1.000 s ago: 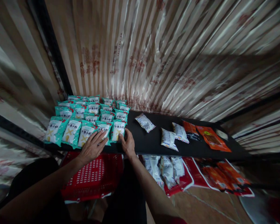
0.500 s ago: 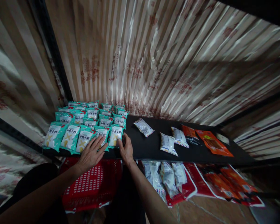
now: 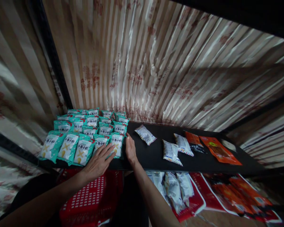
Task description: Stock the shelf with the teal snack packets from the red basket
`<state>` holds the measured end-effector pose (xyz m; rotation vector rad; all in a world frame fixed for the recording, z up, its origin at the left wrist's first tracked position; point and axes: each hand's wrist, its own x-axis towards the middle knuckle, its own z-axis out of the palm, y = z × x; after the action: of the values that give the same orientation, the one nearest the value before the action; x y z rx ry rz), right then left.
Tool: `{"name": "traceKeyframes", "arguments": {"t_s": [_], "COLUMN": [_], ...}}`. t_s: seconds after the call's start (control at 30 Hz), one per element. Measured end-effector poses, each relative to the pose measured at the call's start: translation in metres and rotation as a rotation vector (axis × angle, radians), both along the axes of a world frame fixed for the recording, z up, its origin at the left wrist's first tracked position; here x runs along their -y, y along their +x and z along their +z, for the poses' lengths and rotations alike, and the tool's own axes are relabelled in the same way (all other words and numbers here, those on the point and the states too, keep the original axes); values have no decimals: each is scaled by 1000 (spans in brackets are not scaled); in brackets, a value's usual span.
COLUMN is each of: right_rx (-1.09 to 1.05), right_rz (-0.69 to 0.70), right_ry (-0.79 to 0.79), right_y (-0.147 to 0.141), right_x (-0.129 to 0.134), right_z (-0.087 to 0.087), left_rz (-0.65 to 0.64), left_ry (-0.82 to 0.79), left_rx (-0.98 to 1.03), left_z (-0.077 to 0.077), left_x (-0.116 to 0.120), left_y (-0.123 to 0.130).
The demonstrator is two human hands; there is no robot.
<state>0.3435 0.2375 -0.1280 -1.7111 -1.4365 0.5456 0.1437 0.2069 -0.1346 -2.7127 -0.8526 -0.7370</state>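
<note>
Rows of teal and white snack bags [image 3: 82, 150] lean back at the left end of a black shelf [image 3: 145, 157]. My left hand [image 3: 99, 160] lies with fingers stretched over the lower fronts of two bags at the right of the front row. Beside the row's right end, my right hand [image 3: 130, 148] stands on edge with straight fingers, its palm turned toward the last front bag [image 3: 116, 143]. Whether that palm touches the bag I cannot tell. Neither hand grips anything.
Silver-white bags [image 3: 145, 135] lie scattered to the right, with orange packets [image 3: 217, 148] beyond. A red basket [image 3: 92, 195] sits below the shelf edge, and more silver bags [image 3: 174, 189] lie low at the right. A striped sheet [image 3: 142, 63] hangs behind; a dark post [image 3: 58, 63] stands left.
My right hand has moved off the front of the last bag to its right side and straightened. My left hand has slid right along the front row. The view has shifted slightly.
</note>
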Motion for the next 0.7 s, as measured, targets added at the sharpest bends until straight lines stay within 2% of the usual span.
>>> {"name": "traceKeyframes", "arguments": {"t_s": [0.17,0.53,0.7], "right_rx": [-32,-159,-308], "right_rz": [44,112,65], "right_ry": [-57,-85,16], "right_y": [1,5,5], "right_x": [-10,-19,-19], "right_z": [3,9,0], "left_rz": [-11,-18,-1], "left_ry": [-46,-51,-43], "left_rx": [-8,-73,-88], "left_z": [8,6,3], "left_x": [-5,-18,-21], "left_y": [7,10,10]}}
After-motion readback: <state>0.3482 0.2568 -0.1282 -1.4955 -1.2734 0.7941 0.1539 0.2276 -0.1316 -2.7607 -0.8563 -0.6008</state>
